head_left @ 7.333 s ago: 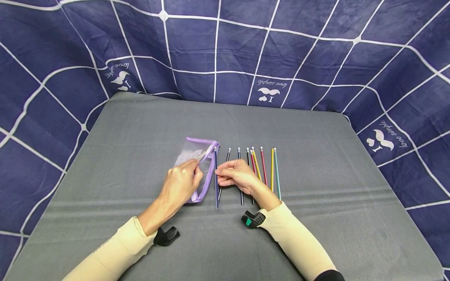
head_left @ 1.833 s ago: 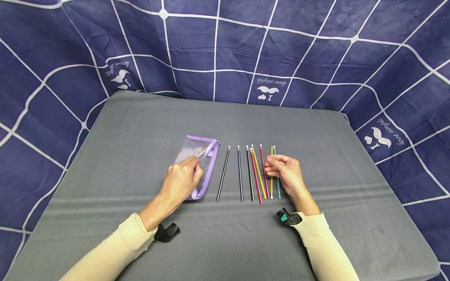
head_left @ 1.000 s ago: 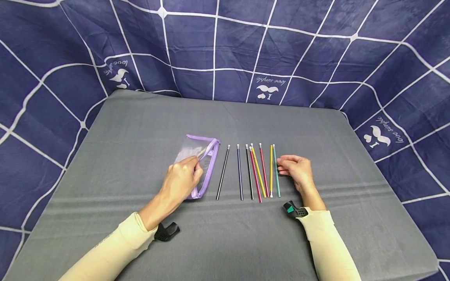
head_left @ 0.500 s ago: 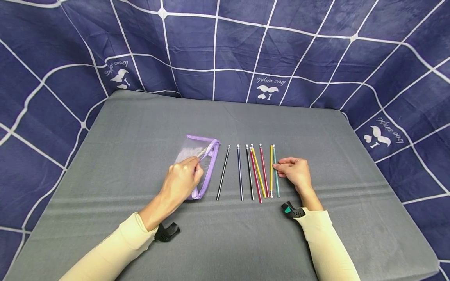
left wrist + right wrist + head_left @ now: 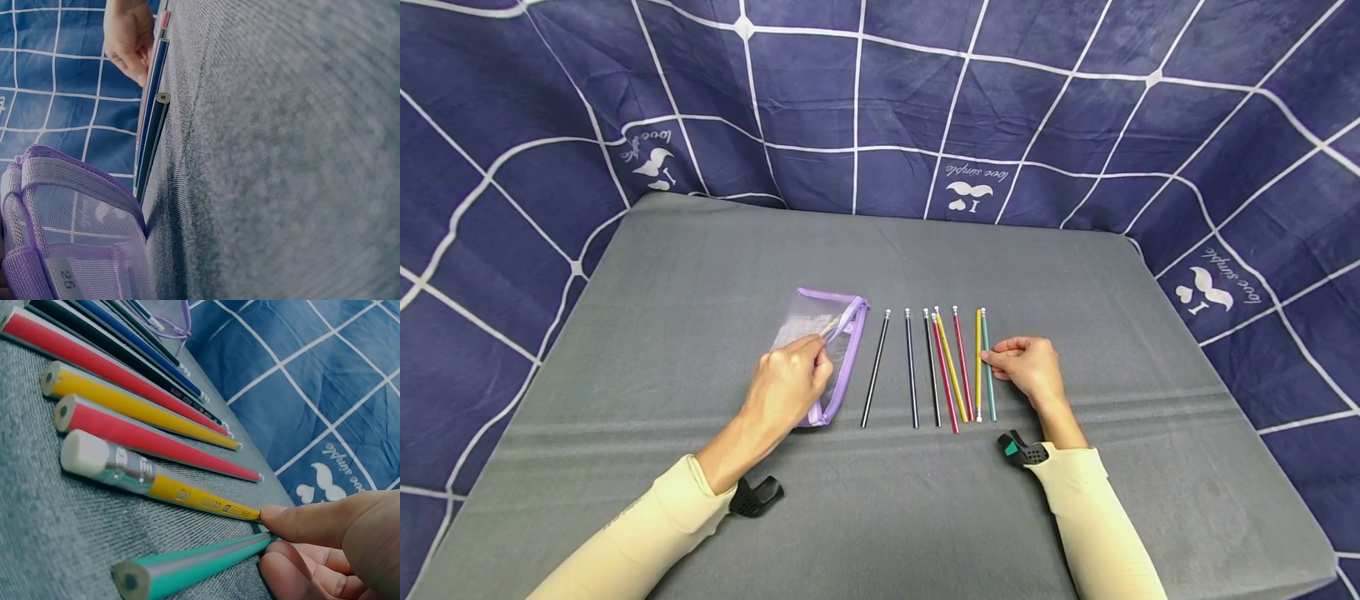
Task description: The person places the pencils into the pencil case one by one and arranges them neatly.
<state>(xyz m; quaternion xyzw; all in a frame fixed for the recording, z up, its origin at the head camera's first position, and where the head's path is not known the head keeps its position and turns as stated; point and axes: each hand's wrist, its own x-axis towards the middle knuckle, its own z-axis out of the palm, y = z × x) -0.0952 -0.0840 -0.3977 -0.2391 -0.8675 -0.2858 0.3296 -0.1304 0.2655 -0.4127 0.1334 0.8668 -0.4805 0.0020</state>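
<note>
My left hand (image 5: 793, 379) grips the upper side of a see-through mesh pencil case (image 5: 838, 408) with purple zipper edging, lying at left of the pencils. Its mouth gapes to the right; what lies inside is unclear. At the right end of a row of pencils, my right hand (image 5: 1030, 367) pinches a green pencil (image 5: 194, 565) between thumb and curled fingers. The thumb tip touches the neighbouring yellow pencil (image 5: 194, 494), whose white eraser points toward me. Both pencils lie on the grey cloth.
Left of these lie a red pencil (image 5: 962, 358), another yellow pencil (image 5: 951, 362), a second red pencil (image 5: 946, 375), a black pencil (image 5: 932, 367), a blue pencil (image 5: 912, 367) and a dark pencil (image 5: 876, 367). Blue checked fabric (image 5: 895, 108) walls the grey table (image 5: 880, 517).
The blue pencil my right hand held beside the case earlier is out of sight. That hand has moved right, past the green pencil, then back onto it. My left hand stays put.
</note>
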